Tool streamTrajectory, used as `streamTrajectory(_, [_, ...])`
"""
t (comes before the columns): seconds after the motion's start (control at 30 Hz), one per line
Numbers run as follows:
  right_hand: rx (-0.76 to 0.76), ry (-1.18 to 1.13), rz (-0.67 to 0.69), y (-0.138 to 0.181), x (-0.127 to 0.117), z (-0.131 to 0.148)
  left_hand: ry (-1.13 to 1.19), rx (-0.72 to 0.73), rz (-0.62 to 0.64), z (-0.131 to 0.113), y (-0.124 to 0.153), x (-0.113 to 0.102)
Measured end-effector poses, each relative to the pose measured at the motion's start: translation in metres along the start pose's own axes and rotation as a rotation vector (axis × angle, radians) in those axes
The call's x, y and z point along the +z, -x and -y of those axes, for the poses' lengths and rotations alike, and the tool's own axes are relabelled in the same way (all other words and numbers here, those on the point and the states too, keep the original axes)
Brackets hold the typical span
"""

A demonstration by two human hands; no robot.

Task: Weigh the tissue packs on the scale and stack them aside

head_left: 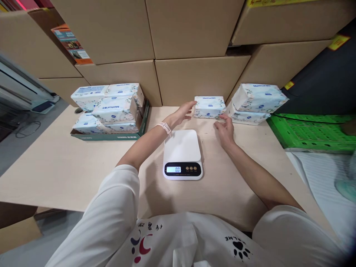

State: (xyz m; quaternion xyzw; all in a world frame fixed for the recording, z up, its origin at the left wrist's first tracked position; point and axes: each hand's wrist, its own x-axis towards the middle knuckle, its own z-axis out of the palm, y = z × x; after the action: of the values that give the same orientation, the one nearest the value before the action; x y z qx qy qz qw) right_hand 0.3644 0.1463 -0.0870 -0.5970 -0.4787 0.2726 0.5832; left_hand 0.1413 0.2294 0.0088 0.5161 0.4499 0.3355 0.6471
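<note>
A single pack of tissues (pixel 209 107), white and pale blue with a leaf print, lies on the table behind a white kitchen scale (pixel 182 148). My left hand (pixel 182 114) is open at the pack's left side, its fingertips at the pack's edge. At the lower right corner of the same pack is my right hand (pixel 226 130), fingers apart and slightly bent, the forefinger at the corner. Neither hand is closed round the pack. The scale's plate bears nothing, and its lit display reads 0.0.
Several tissue packs (pixel 114 110) fill a low green tray (pixel 111 137) at the left. Two more packs (pixel 258 98) are stacked at the right. Cardboard boxes (pixel 194 78) form a wall behind the table (pixel 111 159). A green crate (pixel 311 131) stands beyond the right edge.
</note>
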Motion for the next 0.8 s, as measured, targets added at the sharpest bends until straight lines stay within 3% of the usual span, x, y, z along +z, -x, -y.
streamTrajectory(0.1, [0.108, -0.066, -0.031, 0.002, 0.004, 0.006, 0.028, 0.017, 0.007, 0.004, -0.003, -0.01])
streamTrajectory(0.23, [0.153, -0.157, -0.075, -0.015, 0.017, 0.011, 0.051, -0.003, -0.086, 0.008, -0.006, -0.021])
streamTrajectory(0.37, [0.312, -0.21, -0.003, -0.038, 0.032, 0.019, 0.045, -0.015, 0.015, 0.009, -0.005, -0.017])
streamTrajectory(0.43, [0.315, -0.217, 0.019, -0.039, 0.033, 0.027, 0.049, 0.01, 0.058, 0.008, 0.002, -0.014])
streamTrajectory(0.5, [0.239, -0.205, 0.034, -0.03, 0.029, 0.04, 0.055, 0.081, 0.049, 0.004, 0.014, -0.015])
streamTrajectory(0.6, [0.007, -0.157, 0.08, -0.006, 0.016, 0.072, 0.055, 0.241, -0.011, -0.009, 0.051, -0.022])
streamTrajectory(0.7, [-0.258, -0.118, 0.119, 0.023, 0.003, 0.108, 0.032, 0.384, -0.137, -0.025, 0.11, -0.029])
streamTrajectory(0.8, [-0.405, -0.121, 0.144, 0.055, -0.004, 0.128, -0.022, 0.463, -0.286, -0.028, 0.173, -0.032])
